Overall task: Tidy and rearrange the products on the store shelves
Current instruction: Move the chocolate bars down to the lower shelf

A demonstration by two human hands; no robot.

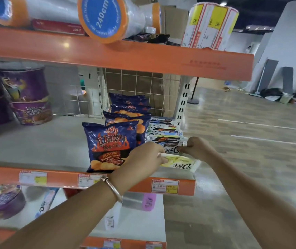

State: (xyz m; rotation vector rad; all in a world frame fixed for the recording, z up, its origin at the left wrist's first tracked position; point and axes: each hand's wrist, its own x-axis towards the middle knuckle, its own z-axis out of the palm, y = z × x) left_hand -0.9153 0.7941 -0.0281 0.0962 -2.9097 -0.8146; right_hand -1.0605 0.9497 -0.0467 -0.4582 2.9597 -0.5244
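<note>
Our left hand grips the flat pale yellow Dove chocolate bar by its end; our right hand pinches a white Dove chocolate bar, beside the blue foil crisp bags.

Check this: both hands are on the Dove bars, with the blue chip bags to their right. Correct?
One error: the head view shows the blue chip bags left of the Dove bars, not right. Left hand and right hand are on the bars.
</note>
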